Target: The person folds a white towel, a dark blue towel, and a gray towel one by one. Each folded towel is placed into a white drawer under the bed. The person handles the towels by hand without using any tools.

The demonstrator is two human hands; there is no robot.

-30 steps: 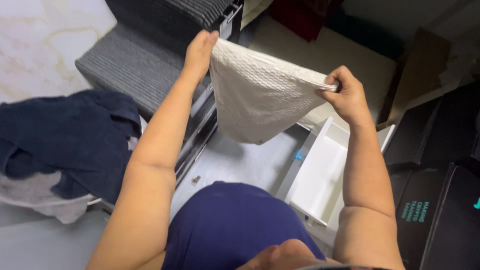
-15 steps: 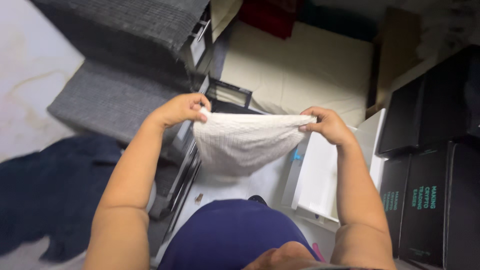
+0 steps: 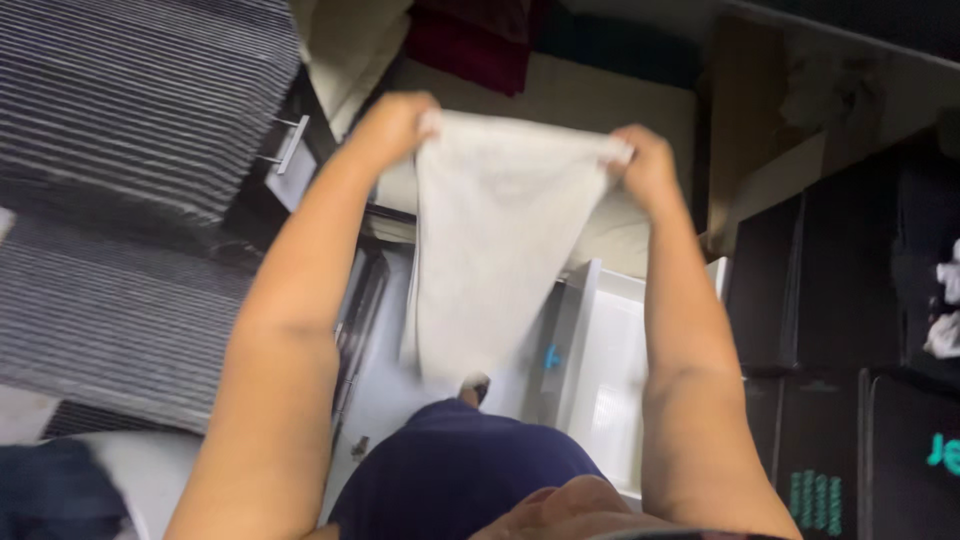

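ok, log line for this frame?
left hand: grips white textured cloth corner | right hand: grips other corner | cloth: hanging above open white drawer

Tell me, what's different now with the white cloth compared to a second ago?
The white cloth now hangs longer and straighter, where half a second ago it sagged short between the hands. The left hand and right hand have moved closer together. Both still grip its top corners, above the open white drawer.
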